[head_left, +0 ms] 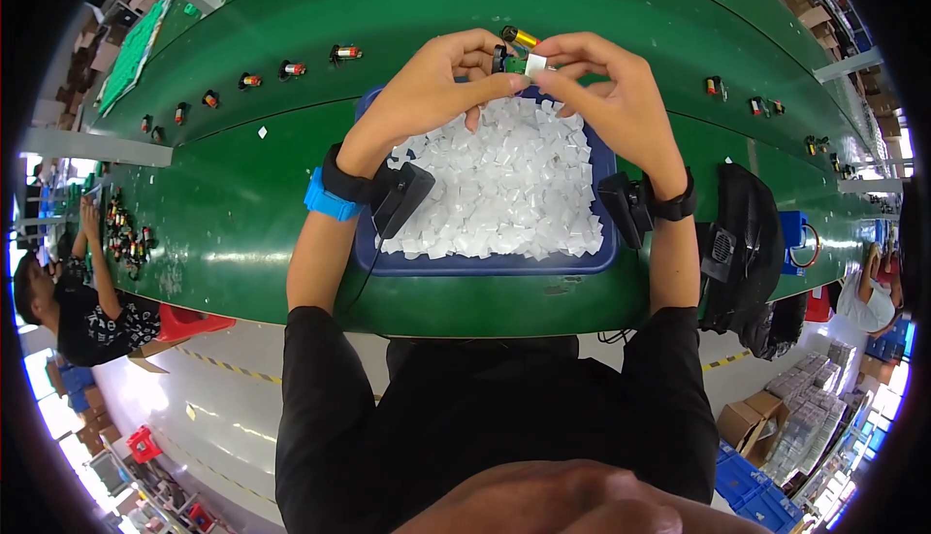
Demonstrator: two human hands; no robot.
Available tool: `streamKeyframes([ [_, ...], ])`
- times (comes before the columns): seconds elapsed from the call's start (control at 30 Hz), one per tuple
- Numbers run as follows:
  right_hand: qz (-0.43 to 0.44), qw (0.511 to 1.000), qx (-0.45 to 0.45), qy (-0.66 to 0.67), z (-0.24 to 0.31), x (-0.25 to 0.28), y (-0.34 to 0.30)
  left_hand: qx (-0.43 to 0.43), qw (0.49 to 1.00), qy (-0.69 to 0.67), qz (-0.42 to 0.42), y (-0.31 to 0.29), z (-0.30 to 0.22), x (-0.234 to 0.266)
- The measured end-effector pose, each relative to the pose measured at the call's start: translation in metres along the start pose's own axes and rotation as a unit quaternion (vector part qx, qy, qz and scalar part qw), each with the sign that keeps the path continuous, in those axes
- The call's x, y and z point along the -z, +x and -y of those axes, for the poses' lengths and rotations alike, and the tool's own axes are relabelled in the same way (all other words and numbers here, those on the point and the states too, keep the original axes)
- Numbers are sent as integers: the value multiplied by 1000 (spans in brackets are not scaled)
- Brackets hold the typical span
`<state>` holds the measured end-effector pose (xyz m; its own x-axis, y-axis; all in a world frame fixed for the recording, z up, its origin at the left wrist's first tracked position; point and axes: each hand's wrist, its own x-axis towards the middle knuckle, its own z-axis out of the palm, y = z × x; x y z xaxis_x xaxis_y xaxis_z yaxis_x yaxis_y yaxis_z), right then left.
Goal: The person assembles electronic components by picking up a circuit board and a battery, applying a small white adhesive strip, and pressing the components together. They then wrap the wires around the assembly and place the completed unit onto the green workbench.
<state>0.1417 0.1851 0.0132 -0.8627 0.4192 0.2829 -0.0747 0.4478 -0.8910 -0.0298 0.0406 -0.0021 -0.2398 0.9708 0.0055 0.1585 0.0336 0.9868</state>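
Observation:
Above the far edge of a blue tray (485,264), my two hands meet. My left hand (422,88) is closed on a small electronic assembly with a green circuit board (516,65) and a round black part (499,58). Between the thumb and fingers of my right hand (611,83) is a small white square piece (535,64), held against or right beside the board. A gold cylinder (522,37) shows just beyond my fingertips; I cannot tell whether it joins the assembly. Many small white pieces (495,185) fill the tray under my wrists.
Similar small assemblies (292,69) are spread along the green bench (233,185) to the left, others (758,106) to the right. A black bag (752,243) lies right of the tray. Co-workers (82,291) sit at both sides. A loose white piece (262,132) lies left.

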Motion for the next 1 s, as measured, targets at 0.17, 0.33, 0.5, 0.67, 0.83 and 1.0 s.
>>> streamKeyframes([
  [0.17,4,997,-75,13,-8,3,4,-31,999,10,18,-2,-5,-4],
  [0.33,-9,999,-40,6,-11,0,4,-19,999,-26,24,-3,-7,-2],
  [0.5,-1,997,-80,8,-11,-1,2,-32,999,-31,5,-2,1,-7],
  [0.67,2,984,24,-179,-15,-2,3,-13,1000,20,-12,-1,4,-5],
  [0.83,-18,951,107,-289,-13,-7,0,35,999,-8,-18,3,7,1],
  [1.0,3,982,49,-185,-10,-1,0,13,999,-1,-38,4,12,4],
])
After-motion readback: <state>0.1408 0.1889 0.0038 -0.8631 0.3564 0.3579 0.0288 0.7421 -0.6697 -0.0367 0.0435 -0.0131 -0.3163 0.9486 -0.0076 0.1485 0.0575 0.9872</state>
